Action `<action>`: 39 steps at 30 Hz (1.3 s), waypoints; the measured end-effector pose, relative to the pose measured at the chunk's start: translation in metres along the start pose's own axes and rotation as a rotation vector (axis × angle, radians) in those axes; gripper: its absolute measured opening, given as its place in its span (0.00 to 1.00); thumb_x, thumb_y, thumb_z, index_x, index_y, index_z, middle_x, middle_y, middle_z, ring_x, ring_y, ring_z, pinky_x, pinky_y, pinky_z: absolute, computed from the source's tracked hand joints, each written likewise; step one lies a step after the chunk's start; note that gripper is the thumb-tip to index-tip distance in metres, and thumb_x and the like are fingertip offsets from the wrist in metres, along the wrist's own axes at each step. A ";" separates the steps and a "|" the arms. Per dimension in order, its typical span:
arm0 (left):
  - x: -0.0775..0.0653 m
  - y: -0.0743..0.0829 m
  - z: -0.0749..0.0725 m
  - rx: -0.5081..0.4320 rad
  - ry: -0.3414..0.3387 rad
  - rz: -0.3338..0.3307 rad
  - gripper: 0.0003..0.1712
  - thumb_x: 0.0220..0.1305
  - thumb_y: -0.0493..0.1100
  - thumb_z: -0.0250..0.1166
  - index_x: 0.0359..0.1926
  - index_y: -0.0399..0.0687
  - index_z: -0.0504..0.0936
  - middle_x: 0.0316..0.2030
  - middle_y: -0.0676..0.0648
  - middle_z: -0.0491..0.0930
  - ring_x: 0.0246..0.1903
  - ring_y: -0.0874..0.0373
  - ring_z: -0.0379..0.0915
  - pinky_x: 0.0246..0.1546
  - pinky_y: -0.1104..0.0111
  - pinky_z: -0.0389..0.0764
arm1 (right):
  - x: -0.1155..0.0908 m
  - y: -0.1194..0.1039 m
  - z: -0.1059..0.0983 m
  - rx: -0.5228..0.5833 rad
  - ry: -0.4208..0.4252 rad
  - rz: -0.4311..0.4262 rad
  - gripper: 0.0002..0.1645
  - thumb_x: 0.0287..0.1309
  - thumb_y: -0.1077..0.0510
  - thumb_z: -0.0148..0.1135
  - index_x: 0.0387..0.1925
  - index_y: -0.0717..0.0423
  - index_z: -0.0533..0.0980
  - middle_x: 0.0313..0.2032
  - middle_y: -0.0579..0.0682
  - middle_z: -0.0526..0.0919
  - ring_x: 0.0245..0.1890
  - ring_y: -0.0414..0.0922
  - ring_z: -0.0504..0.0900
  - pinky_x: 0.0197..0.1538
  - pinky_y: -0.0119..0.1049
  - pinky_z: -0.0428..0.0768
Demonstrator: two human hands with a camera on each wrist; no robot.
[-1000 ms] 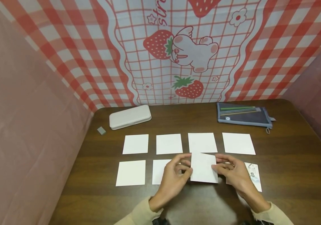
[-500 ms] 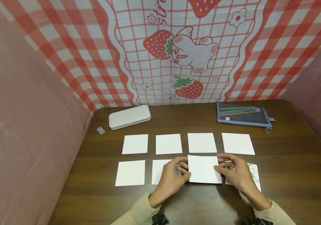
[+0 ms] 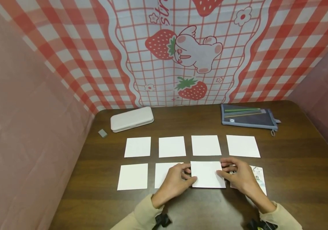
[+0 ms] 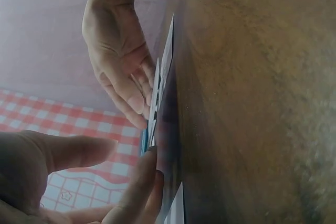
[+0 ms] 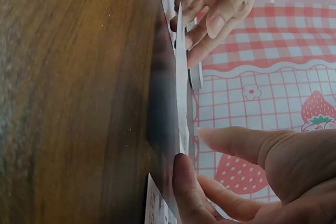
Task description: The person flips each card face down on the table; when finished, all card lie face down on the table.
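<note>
A white square card (image 3: 207, 174) is held flat by both hands, close over the table. My left hand (image 3: 175, 180) has its fingers curled at the card's left edge. At the opposite edge, the right hand (image 3: 241, 175) reaches in, its thumb overlapping the card in the head view. Both wrist views show the card edge-on with the fingertips at its underside and the thumbs raised off it. A second white card (image 3: 161, 175) lies partly hidden by the left hand. Beneath the right hand lies a card with printed marks (image 3: 260, 179), partly covered.
A row of several white cards (image 3: 172, 147) lies behind the hands, with another card (image 3: 133, 176) at the near left. Further back on the brown table (image 3: 95, 207) are a white case (image 3: 132, 119), a small grey eraser-like block (image 3: 102, 133) and a blue mesh pouch (image 3: 248, 116) with pencils.
The held card was tilted and appears flatter and lower now. It has shifted slightly toward the person, and the hands stay at its two sides.
</note>
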State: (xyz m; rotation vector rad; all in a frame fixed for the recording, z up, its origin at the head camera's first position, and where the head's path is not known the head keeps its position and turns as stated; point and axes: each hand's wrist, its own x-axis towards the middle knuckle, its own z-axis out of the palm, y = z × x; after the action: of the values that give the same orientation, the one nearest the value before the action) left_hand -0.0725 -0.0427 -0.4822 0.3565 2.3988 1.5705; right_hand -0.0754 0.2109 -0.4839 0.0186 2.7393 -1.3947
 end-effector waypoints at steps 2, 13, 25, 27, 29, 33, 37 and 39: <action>0.000 0.001 0.000 0.013 -0.008 -0.005 0.30 0.61 0.37 0.74 0.61 0.24 0.78 0.44 0.36 0.82 0.38 0.44 0.89 0.34 0.77 0.83 | 0.000 0.000 0.000 -0.020 -0.009 -0.001 0.26 0.55 0.59 0.80 0.53 0.65 0.82 0.45 0.59 0.90 0.34 0.33 0.88 0.37 0.25 0.78; 0.001 0.002 0.000 0.061 -0.042 0.004 0.27 0.65 0.41 0.71 0.60 0.26 0.80 0.44 0.38 0.81 0.40 0.46 0.90 0.37 0.76 0.84 | -0.002 0.000 -0.002 -0.027 -0.024 0.014 0.24 0.63 0.57 0.73 0.56 0.66 0.81 0.46 0.60 0.89 0.40 0.45 0.91 0.35 0.26 0.83; 0.000 0.002 -0.001 0.100 -0.023 0.017 0.29 0.66 0.42 0.72 0.62 0.27 0.79 0.46 0.37 0.82 0.39 0.48 0.89 0.39 0.77 0.84 | -0.005 0.002 -0.004 -0.023 -0.022 0.024 0.23 0.66 0.56 0.71 0.57 0.65 0.80 0.47 0.58 0.89 0.38 0.38 0.89 0.36 0.26 0.83; 0.001 0.003 -0.001 0.098 -0.012 0.024 0.31 0.66 0.43 0.72 0.64 0.28 0.78 0.47 0.37 0.82 0.39 0.48 0.88 0.39 0.77 0.83 | -0.006 0.002 -0.006 -0.021 -0.020 0.025 0.22 0.66 0.56 0.70 0.57 0.64 0.80 0.47 0.58 0.89 0.37 0.36 0.89 0.36 0.26 0.84; 0.001 0.003 0.000 0.090 -0.001 0.042 0.32 0.65 0.43 0.73 0.64 0.29 0.78 0.47 0.36 0.82 0.40 0.48 0.87 0.39 0.78 0.84 | -0.006 0.002 -0.008 -0.026 -0.009 0.017 0.21 0.66 0.56 0.70 0.56 0.63 0.80 0.47 0.58 0.89 0.36 0.35 0.88 0.36 0.26 0.83; 0.004 0.005 0.004 0.045 0.003 0.069 0.31 0.65 0.43 0.74 0.64 0.32 0.78 0.48 0.35 0.82 0.40 0.50 0.85 0.39 0.78 0.85 | -0.007 0.004 -0.013 -0.058 0.021 -0.016 0.20 0.65 0.56 0.70 0.55 0.62 0.81 0.46 0.58 0.89 0.36 0.34 0.88 0.36 0.26 0.81; 0.006 0.008 0.011 0.019 -0.015 0.075 0.29 0.65 0.43 0.73 0.63 0.35 0.79 0.49 0.35 0.82 0.41 0.50 0.84 0.40 0.76 0.86 | -0.008 0.007 -0.019 -0.044 0.033 -0.024 0.22 0.65 0.56 0.70 0.57 0.62 0.80 0.48 0.60 0.89 0.36 0.29 0.87 0.36 0.26 0.82; 0.007 0.009 0.015 0.022 -0.031 0.079 0.28 0.66 0.44 0.73 0.63 0.36 0.80 0.49 0.36 0.82 0.42 0.51 0.84 0.41 0.76 0.86 | -0.008 0.009 -0.021 -0.016 0.032 -0.019 0.23 0.66 0.56 0.70 0.59 0.63 0.79 0.49 0.62 0.89 0.36 0.26 0.86 0.36 0.26 0.84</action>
State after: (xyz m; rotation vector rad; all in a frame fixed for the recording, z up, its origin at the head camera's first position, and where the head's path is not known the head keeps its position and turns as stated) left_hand -0.0732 -0.0243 -0.4797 0.4819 2.4081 1.5598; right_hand -0.0678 0.2334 -0.4778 0.0149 2.7838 -1.3890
